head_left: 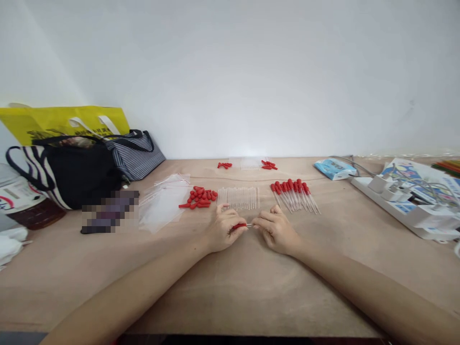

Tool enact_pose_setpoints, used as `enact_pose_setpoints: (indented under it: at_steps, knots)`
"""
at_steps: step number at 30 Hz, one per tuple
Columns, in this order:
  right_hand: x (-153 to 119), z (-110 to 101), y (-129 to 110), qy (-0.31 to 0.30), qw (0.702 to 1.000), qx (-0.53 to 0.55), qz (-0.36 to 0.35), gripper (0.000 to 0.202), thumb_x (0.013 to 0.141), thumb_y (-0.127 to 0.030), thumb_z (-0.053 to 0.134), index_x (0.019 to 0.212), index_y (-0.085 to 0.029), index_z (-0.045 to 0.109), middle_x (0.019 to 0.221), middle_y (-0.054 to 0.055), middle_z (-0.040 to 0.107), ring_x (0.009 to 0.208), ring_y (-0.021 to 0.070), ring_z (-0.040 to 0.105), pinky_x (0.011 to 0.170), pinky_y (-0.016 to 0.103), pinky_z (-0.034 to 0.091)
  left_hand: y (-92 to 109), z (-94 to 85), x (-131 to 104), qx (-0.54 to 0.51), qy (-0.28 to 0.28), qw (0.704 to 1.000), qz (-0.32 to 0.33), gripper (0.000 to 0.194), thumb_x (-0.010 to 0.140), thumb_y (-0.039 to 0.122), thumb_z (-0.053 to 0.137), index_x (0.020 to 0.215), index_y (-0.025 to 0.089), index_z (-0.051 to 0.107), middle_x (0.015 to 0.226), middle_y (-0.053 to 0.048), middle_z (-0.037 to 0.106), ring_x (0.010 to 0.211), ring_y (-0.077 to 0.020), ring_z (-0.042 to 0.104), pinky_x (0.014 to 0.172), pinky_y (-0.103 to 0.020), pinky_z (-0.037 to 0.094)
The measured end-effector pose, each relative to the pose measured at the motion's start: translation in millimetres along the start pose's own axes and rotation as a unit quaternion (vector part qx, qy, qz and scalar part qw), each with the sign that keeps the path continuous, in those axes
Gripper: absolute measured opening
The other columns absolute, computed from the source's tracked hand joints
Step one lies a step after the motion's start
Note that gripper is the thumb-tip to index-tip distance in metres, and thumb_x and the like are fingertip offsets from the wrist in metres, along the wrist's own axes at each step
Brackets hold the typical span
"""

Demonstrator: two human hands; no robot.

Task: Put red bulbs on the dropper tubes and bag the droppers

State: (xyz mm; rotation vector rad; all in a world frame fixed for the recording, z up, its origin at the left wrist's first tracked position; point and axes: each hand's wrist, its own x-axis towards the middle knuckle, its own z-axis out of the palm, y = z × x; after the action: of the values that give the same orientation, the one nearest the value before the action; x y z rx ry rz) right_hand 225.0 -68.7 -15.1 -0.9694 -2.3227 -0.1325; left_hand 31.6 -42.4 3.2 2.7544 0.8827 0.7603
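Pinched in my left hand (227,229) is a red rubber dropper bulb (240,225). My right hand (275,230) closes its fingertips on a thin clear dropper tube (249,225), whose end meets the bulb's mouth; how far it sits inside is too small to tell. Just beyond the hands lies a row of bare clear tubes (239,197). A pile of loose red bulbs (201,195) is to the left of that row. On its right, several droppers with red bulbs fitted (293,194) lie side by side, tips toward me.
Clear zip bags (165,203) lie left of the bulbs. Farther back are more red bulbs (224,165) and tubes (250,164). Bags (82,167) and a bottle of dark liquid (39,211) stand left. A power strip (402,206) with plugs and a blue packet (335,168) are right.
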Motion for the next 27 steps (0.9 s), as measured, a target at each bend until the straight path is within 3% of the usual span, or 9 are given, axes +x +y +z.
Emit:
enact_pose_setpoints:
  at_steps: [6, 11, 13, 15, 19, 23, 27]
  knots:
    - [7.9, -9.5, 0.9, -0.015, 0.999, -0.028, 0.015, 0.024, 0.085, -0.02, 0.038, 0.087, -0.017, 0.062, 0.074, 0.004, 0.06, 0.069, 0.0137, 0.044, 0.066, 0.031, 0.022, -4.4, 0.9, 2.0, 0.001, 0.027, 0.999, -0.021, 0.016, 0.082, 0.029, 0.047, 0.077, 0.021, 0.06, 0.07, 0.002, 0.065, 0.072, -0.013, 0.057, 0.095, -0.038, 0.018]
    - [7.2, -18.8, 5.3, -0.051, 0.994, -0.092, 0.007, 0.021, 0.082, -0.022, 0.043, 0.082, -0.02, 0.063, 0.07, 0.003, 0.061, 0.071, 0.0155, 0.045, 0.066, 0.032, 0.02, -9.3, -1.5, 2.5, 0.03, 0.039, 0.998, -0.032, 0.016, 0.081, 0.035, 0.05, 0.086, 0.024, 0.061, 0.084, 0.001, 0.066, 0.086, -0.0163, 0.054, 0.095, -0.039, 0.015]
    - [4.7, -18.8, 11.3, -0.041, 0.993, -0.101, 0.054, 0.02, 0.081, -0.022, 0.043, 0.082, -0.02, 0.063, 0.07, 0.003, 0.062, 0.072, 0.0161, 0.047, 0.066, 0.032, 0.02, -13.0, -3.1, 1.9, 0.06, 0.072, 0.994, -0.059, 0.026, 0.077, 0.039, 0.054, 0.098, 0.024, 0.058, 0.095, -0.002, 0.064, 0.093, -0.0193, 0.051, 0.094, -0.04, 0.017]
    - [4.0, -16.6, 20.1, -0.009, 0.982, -0.112, 0.149, 0.021, 0.08, -0.023, 0.043, 0.084, -0.02, 0.063, 0.074, 0.004, 0.063, 0.074, 0.0172, 0.05, 0.066, 0.031, 0.022, -18.5, -4.6, 1.3, 0.097, 0.109, 0.984, -0.1, 0.034, 0.075, 0.04, 0.056, 0.105, 0.023, 0.054, 0.102, -0.005, 0.06, 0.098, -0.0217, 0.048, 0.091, -0.04, 0.02]
    - [12.7, -8.4, 39.3, 0.003, 0.933, -0.152, 0.326, 0.025, 0.077, -0.023, 0.042, 0.094, -0.018, 0.059, 0.077, 0.006, 0.065, 0.078, 0.0202, 0.054, 0.069, 0.032, 0.024, -30.2, -8.2, 0.5, 0.165, 0.151, 0.96, -0.17, 0.024, 0.075, 0.032, 0.056, 0.097, 0.023, 0.057, 0.104, -0.006, 0.058, 0.101, -0.0236, 0.045, 0.089, -0.041, 0.021]
    - [27.6, -0.6, 51.4, -0.044, 0.895, -0.196, 0.397, 0.026, 0.076, -0.022, 0.04, 0.094, -0.015, 0.057, 0.08, 0.01, 0.065, 0.079, 0.0226, 0.057, 0.07, 0.034, 0.023, -37.7, -16.0, -0.9, 0.207, 0.162, 0.941, -0.212, 0.019, 0.073, 0.03, 0.058, 0.09, 0.024, 0.06, 0.105, -0.006, 0.057, 0.102, -0.0252, 0.044, 0.088, -0.043, 0.021]
    - [35.7, 2.9, 56.2, -0.084, 0.88, -0.209, 0.419, 0.025, 0.076, -0.022, 0.04, 0.091, -0.015, 0.058, 0.082, 0.011, 0.065, 0.078, 0.0233, 0.058, 0.072, 0.036, 0.023, -45.6, -26.2, -3.3, 0.231, 0.173, 0.921, -0.26, 0.022, 0.071, 0.033, 0.059, 0.091, 0.024, 0.06, 0.106, -0.007, 0.055, 0.103, -0.0271, 0.042, 0.088, -0.045, 0.02]
